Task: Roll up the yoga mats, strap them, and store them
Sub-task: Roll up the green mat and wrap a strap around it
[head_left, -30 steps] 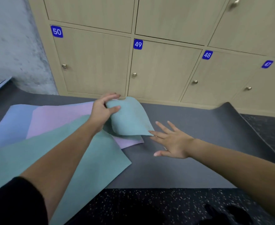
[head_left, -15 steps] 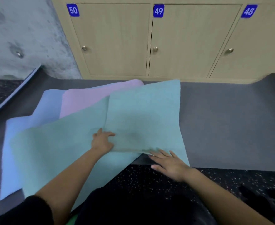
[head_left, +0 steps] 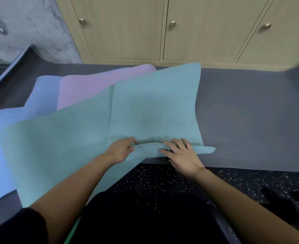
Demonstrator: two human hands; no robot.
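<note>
Far left: blue mat (head_left: 9,138) lying flat beneath pink mat (head_left: 85,92). Centre: teal mat (head_left: 60,147) on top, its end folded over toward the person. Left hand (head_left: 121,150) pinching the fold's near edge, fingers curled, probably to start a tight first turn. Right hand (head_left: 182,154) spread flat, pressing the same edge down, holding nothing.

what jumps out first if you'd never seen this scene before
The teal mat in the middle, doubled over on itself, with the left hand gripping its near fold and the right hand pressing flat beside it. A pink mat and a blue mat fan out beneath it on the left, all on a wide grey mat before pale wooden lockers.
</note>
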